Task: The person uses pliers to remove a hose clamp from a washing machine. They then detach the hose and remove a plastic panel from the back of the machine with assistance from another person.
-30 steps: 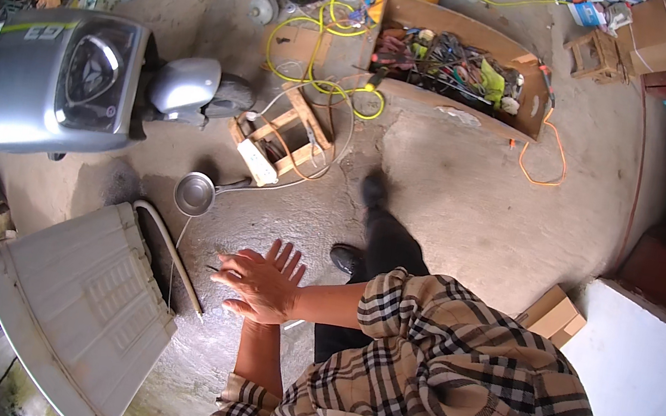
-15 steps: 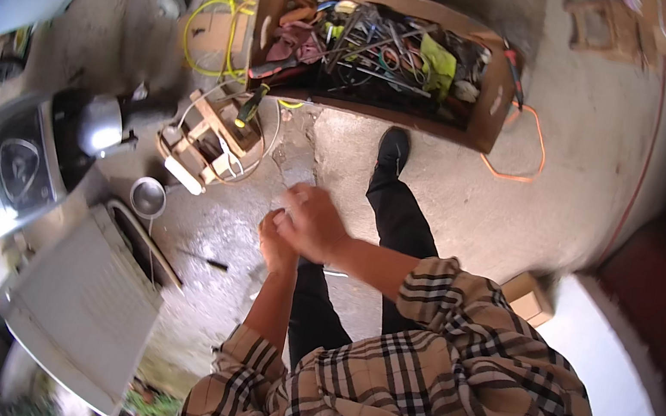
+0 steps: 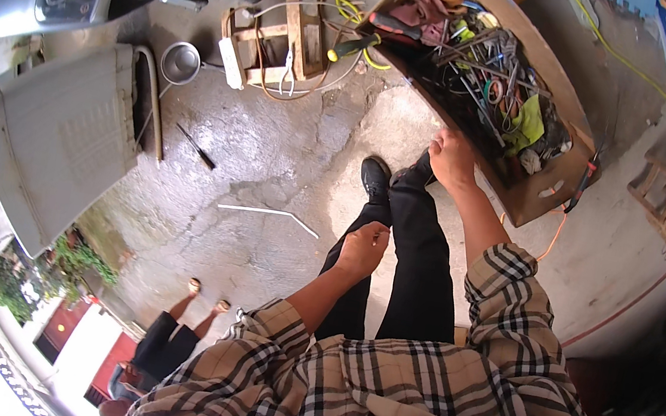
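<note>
My left hand (image 3: 363, 249) is closed in front of my thighs. Something small and pale shows between its thumb and fingers, too small to name. My right hand (image 3: 452, 159) reaches forward with its fingers curled, next to the near wall of a cardboard box (image 3: 581, 99). Whether it touches the wall or holds something is hidden. Inside the box lie a jumble of hand tools (image 3: 494, 68), a yellow-green cloth (image 3: 527, 124) and a reddish cloth (image 3: 424, 15). A screwdriver with a yellow-and-black handle (image 3: 351, 47) is at the box's left corner.
A wooden stool frame (image 3: 296, 28) with cables stands left of the box. On the concrete floor lie a dark-handled screwdriver (image 3: 206, 159) and a bent white strip (image 3: 263, 211). A metal pot (image 3: 180, 62) and a pale panel (image 3: 56, 138) are farther left. Another person (image 3: 170, 343) stands at the lower left.
My hands, together before, are now apart: the right has reached toward the box, while the left stays near my legs. My view has turned, so the box appears tilted and farther right.
</note>
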The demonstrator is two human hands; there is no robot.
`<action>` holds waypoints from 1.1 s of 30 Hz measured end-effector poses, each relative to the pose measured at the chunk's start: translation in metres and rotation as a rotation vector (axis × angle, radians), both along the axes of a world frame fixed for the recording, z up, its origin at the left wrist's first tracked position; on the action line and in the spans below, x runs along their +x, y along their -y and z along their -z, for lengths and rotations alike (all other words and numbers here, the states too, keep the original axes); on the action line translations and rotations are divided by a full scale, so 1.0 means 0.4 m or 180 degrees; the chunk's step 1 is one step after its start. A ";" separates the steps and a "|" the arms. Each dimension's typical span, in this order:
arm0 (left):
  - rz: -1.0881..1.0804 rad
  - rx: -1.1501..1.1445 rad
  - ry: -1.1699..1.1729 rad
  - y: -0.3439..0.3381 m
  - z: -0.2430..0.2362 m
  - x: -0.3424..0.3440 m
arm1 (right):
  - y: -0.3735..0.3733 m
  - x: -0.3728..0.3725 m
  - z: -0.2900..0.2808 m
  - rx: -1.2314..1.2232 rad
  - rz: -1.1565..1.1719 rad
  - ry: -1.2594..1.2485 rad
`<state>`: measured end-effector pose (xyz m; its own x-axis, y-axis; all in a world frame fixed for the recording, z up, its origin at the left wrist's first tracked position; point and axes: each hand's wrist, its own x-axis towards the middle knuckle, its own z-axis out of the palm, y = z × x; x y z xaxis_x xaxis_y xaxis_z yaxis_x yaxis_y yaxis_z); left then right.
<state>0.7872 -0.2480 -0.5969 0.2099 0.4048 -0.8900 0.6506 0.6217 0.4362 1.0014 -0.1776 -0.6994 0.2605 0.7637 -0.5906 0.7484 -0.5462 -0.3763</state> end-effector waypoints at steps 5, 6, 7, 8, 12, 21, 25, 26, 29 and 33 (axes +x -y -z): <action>-0.0559 0.0160 -0.0219 0.047 0.030 -0.090 | -0.123 -0.043 0.018 0.0218 -0.0063 -0.0105; -0.0600 0.0175 -0.0286 0.054 0.035 -0.110 | -0.153 -0.052 0.035 0.0243 -0.0056 -0.0083; -0.0615 0.0180 -0.0338 0.061 0.043 -0.130 | -0.176 -0.054 0.056 0.0394 -0.0116 -0.0042; -0.0624 0.0184 -0.0388 0.069 0.049 -0.150 | -0.207 -0.053 0.079 0.0136 -0.0294 -0.0034; -0.0919 0.0105 -0.0653 0.092 0.077 -0.205 | -0.329 -0.156 0.087 0.0121 -0.0336 -0.0065; -0.1133 -0.0146 -0.0588 0.129 0.108 -0.119 | -0.468 -0.265 0.140 0.0127 0.0650 -0.1080; -0.1088 -0.0158 -0.0253 0.123 0.122 0.025 | -0.333 -0.177 -0.089 -0.0247 0.0377 -0.1433; -0.1089 -0.0123 -0.0234 0.129 0.116 0.060 | -0.268 -0.153 -0.120 -0.0260 0.0332 -0.1590; -0.0848 -0.0100 -0.0098 0.063 0.079 0.161 | -0.135 -0.008 -0.247 -0.0342 -0.0036 -0.1426; -0.0848 0.0100 0.0087 0.014 0.053 0.247 | -0.072 0.187 -0.413 -0.0078 -0.0650 -0.0626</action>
